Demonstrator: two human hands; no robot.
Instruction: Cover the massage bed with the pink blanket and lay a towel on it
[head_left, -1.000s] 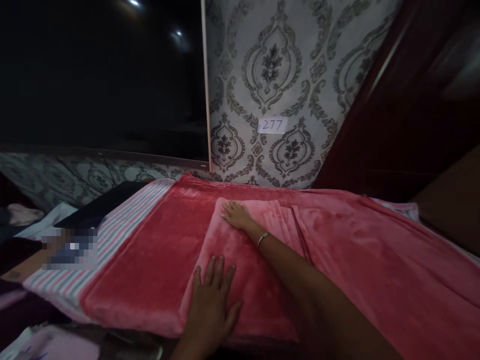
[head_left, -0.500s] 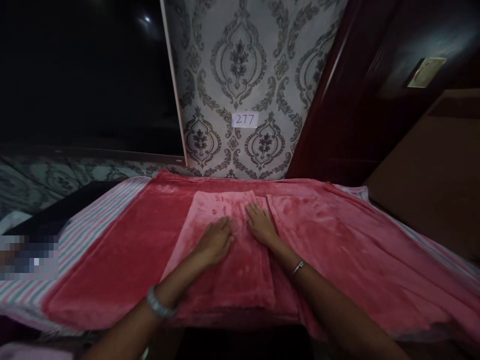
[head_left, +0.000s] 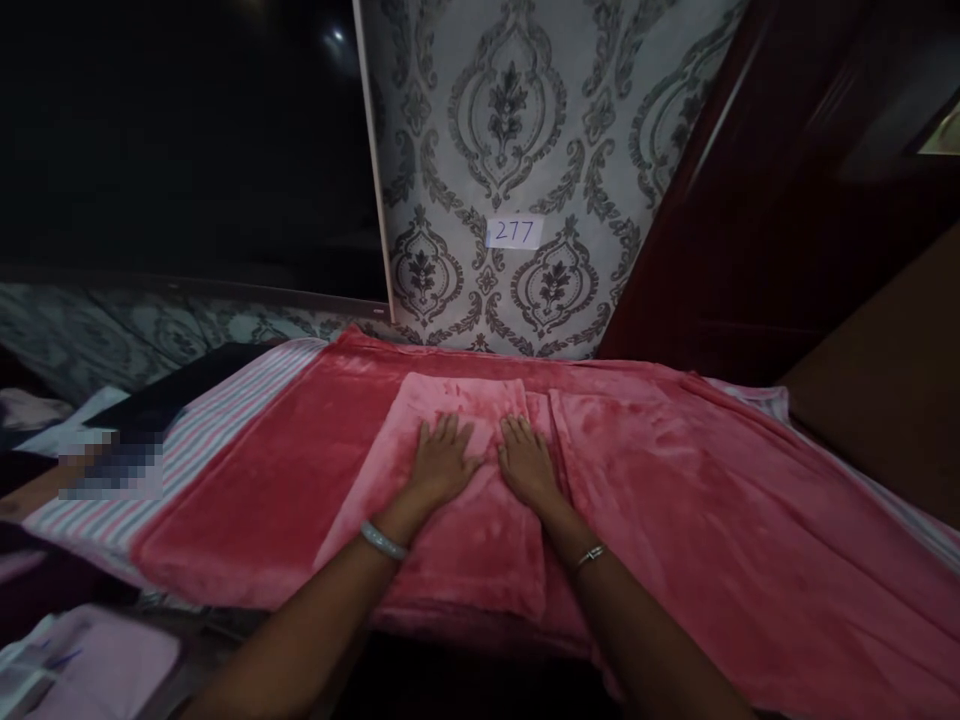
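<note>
A pink plush fabric piece (head_left: 480, 555), folded into a rough rectangle, lies in the middle of a larger red plush cloth (head_left: 262, 500). My left hand (head_left: 442, 458) rests flat on its upper part, fingers spread and pointing away from me. Beside it, my right hand (head_left: 527, 462) also lies flat near the right edge of the folded piece, fingers stretched forward. Neither hand grips anything. To the right spreads another wide layer of pink plush fabric (head_left: 690, 520), slightly rumpled.
Striped cloth (head_left: 225, 415) shows under the red cloth at the left. A dark screen (head_left: 187, 150) stands behind on the left, patterned wallpaper with a "277" label (head_left: 514, 232) in the middle. A brown panel (head_left: 892, 340) rises at the right; a pinkish item (head_left: 112, 660) sits lower left.
My left hand has opened from a bent, sideways pose to lie flat with fingers spread. My right hand stays flat on the folded piece. The view has shifted slightly left.
</note>
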